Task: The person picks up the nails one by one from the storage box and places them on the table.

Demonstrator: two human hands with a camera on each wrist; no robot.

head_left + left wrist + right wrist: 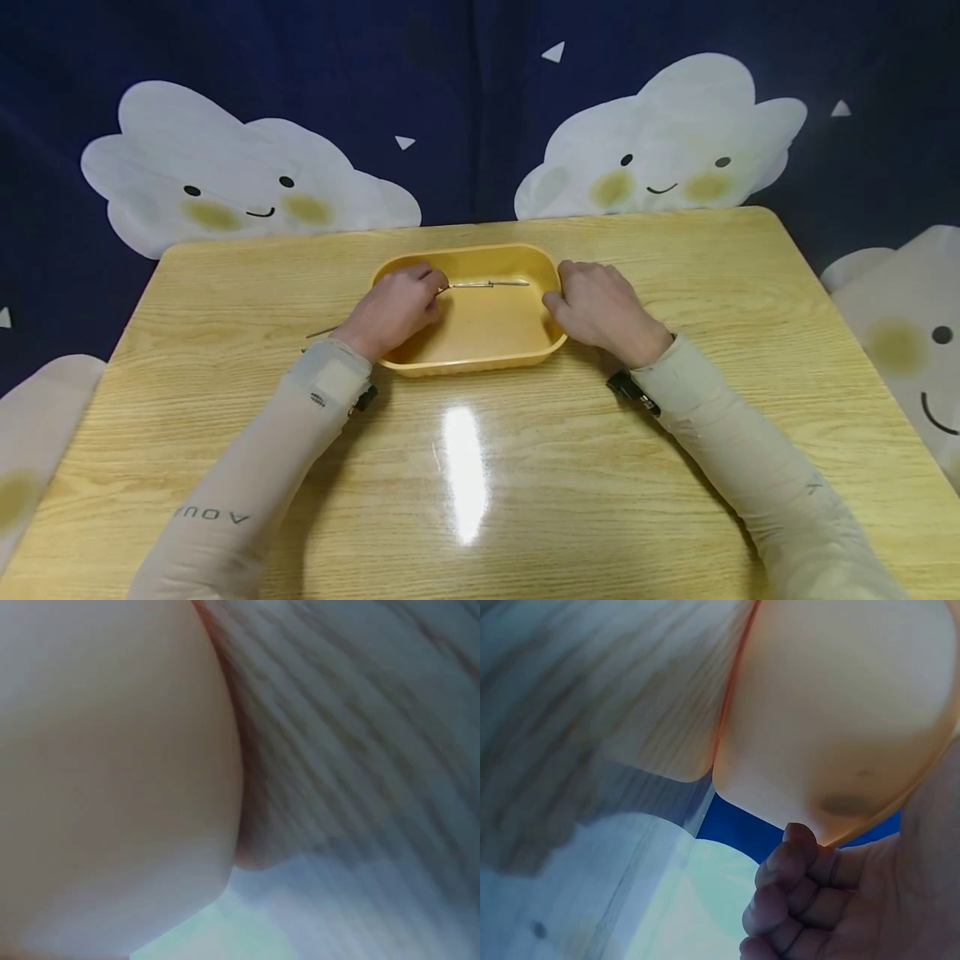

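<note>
In the head view, a yellow plastic tray (480,333) with rounded corners sits on the wooden table. My left hand (397,308) reaches over its left rim, fingers curled, and pinches thin metal rods (472,285) at the fingertips. They stretch rightward along the inside of the tray. Another thin length of metal shows left of that wrist, outside the tray. Curled round the right rim, my right hand (600,304) grips the tray with its thumb on the inner side. In the right wrist view, that hand's fingers (772,896) bend at the tray's corner.
The wooden table (525,492) spreads in front of the tray, with a bright light reflection on it. A dark blue cloth (472,100) with smiling clouds hangs behind the table's back edge. The left wrist view holds mostly a pale tray wall (112,772) up close.
</note>
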